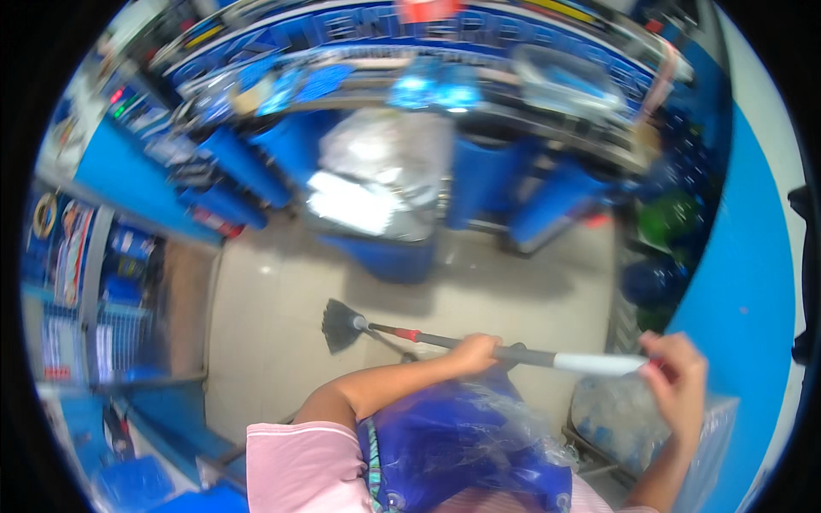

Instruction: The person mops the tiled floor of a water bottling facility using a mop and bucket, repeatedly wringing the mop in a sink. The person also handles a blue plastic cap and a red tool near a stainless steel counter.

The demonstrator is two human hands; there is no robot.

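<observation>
A long-handled brush [442, 340] crosses in front of me, its fan of dark bristles [340, 326] to the left above the tiled floor. My left hand [476, 354] wraps around the dark middle of its pole, just right of a red collar [407, 334]. At the far right, the fingertips of my right hand [678, 378] are around the end of the white grip [596, 363], where a bit of red shows. A blue apron [436, 423] with clear plastic film over its front covers my body below the pole.
A bag-covered pile [385, 141] sits on a blue stool-like base [397, 260] ahead. Blue chairs [487, 179] line a counter [564, 134] beneath a lettered sign. Glass shelving [102, 288] stands left. Large blue bottles [651, 282] and a plastic-wrapped bundle [612, 410] are right, beside the blue wall [737, 269].
</observation>
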